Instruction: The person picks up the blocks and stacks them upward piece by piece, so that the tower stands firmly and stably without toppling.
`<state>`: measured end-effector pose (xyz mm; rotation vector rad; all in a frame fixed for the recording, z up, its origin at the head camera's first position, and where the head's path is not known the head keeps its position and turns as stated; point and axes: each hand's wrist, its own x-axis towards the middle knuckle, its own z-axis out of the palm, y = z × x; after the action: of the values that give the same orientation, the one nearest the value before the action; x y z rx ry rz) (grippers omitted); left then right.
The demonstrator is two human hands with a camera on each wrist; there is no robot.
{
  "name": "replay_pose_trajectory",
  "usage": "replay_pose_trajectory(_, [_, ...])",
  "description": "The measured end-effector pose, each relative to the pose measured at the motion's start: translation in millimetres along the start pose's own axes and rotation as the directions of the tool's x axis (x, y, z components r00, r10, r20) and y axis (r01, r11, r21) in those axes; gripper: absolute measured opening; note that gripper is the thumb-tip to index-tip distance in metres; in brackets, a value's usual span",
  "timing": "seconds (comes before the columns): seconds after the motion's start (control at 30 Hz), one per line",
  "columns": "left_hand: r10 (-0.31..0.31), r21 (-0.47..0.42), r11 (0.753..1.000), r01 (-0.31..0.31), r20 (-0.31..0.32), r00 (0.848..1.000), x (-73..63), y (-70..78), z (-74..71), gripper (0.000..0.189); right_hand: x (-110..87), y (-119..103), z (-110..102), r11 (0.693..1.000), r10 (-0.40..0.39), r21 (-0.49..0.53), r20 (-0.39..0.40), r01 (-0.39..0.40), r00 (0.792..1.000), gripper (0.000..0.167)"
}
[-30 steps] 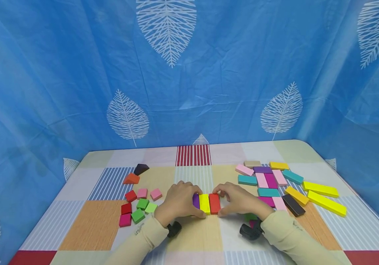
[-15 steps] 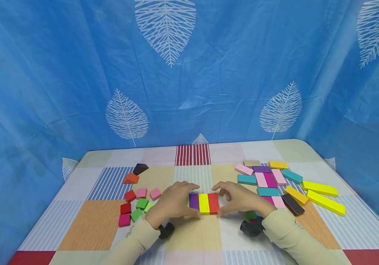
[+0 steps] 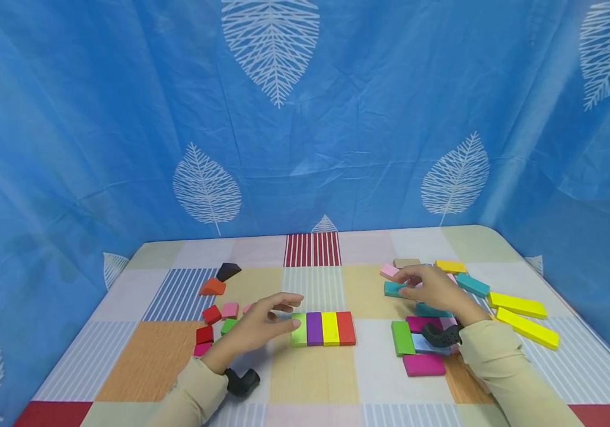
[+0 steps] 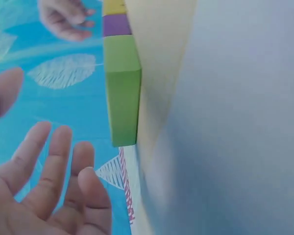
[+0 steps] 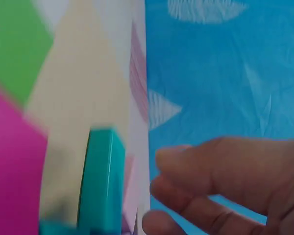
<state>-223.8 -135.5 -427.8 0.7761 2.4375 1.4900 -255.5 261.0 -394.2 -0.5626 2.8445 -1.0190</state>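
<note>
A light green block (image 3: 299, 330), a purple block (image 3: 314, 329), a yellow block (image 3: 330, 329) and a red block (image 3: 345, 328) lie side by side in a row mid-table. Beside the green end is my left hand (image 3: 256, 326), fingers loosely spread. The left wrist view has this hand (image 4: 54, 191) apart from the light green block (image 4: 122, 98). My right hand (image 3: 435, 290) hovers over the blocks on the right, close to a teal block (image 3: 393, 289). In the right wrist view its bent fingers (image 5: 186, 166) hold nothing, and a teal block (image 5: 100, 181) stands apart from them.
Around the right hand lie a green block (image 3: 403, 338), a magenta block (image 3: 424, 365), a light blue block (image 3: 433, 344) and long yellow blocks (image 3: 527, 328). Small red and pink cubes (image 3: 230, 310), an orange wedge (image 3: 212, 287) and a black wedge (image 3: 227, 271) lie left. A blue curtain (image 3: 305, 148) hangs behind.
Both hands have drawn away from the row of blocks. My left hand has shifted left, uncovering the light green block; my right hand has moved right and back over the other blocks.
</note>
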Motion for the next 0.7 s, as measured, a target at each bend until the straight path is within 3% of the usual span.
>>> replay_pose_trajectory(0.1, [0.000, -0.010, 1.000, 0.000, -0.070, 0.998, -2.0, -6.1, -0.5, 0.045, 0.1, 7.1, -4.4, 0.995, 0.082, -0.048, -0.012, -0.082, 0.997, 0.026])
replay_pose_trajectory(0.27, [0.001, 0.115, 0.993, 0.018, -0.161, 0.987, -4.6, -14.7, 0.8, 0.035, 2.3, 12.6, -4.4, 0.984, 0.148, -0.102, -0.001, -0.147, 0.989, 0.031])
replay_pose_trajectory(0.43, [0.006, 0.242, 0.970, 0.022, -0.114, 0.993, -3.9, -19.0, 2.5, 0.033, 3.8, 13.2, -2.0, 0.981, 0.155, -0.120, -0.003, -0.155, 0.988, 0.031])
replay_pose_trajectory(0.7, [-0.018, 0.285, 0.958, 0.027, -0.033, 0.999, -4.7, -17.5, 1.3, 0.059, 8.2, 11.0, 6.8, 0.994, 0.081, -0.077, 0.024, -0.079, 0.996, 0.030])
